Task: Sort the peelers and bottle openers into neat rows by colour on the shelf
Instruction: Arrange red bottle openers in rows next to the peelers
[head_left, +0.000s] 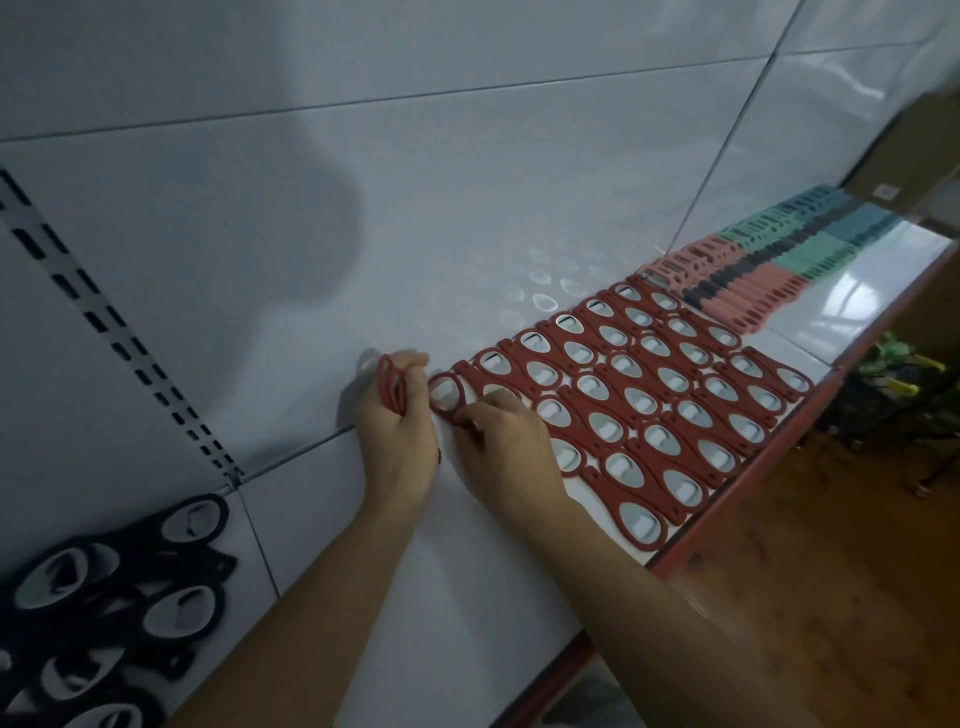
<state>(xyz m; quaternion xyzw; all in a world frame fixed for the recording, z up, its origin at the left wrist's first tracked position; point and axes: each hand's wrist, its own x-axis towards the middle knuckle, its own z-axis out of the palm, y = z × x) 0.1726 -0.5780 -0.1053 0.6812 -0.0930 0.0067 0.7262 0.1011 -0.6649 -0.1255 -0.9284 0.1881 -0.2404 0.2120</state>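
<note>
One red bottle opener (444, 395) lies flat at the near end of the rear row, its oval metal window up. The right hand (498, 441) pinches its handle with curled fingertips, so the step in hand looks to be seating it in line. Laid red openers (649, 395) run off towards two o'clock in overlapping rows on the white shelf (467, 597). At nine o'clock of that piece the left hand (400, 431) grips a small stack of red openers (390, 387) on edge (the supply, I judge). The next move likely calls for squaring this one with its neighbour, then drawing another from the stack. Peelers (769, 260), pink, green and blue, sit farther at two o'clock; black openers (104, 597) lie heaped at seven o'clock.
</note>
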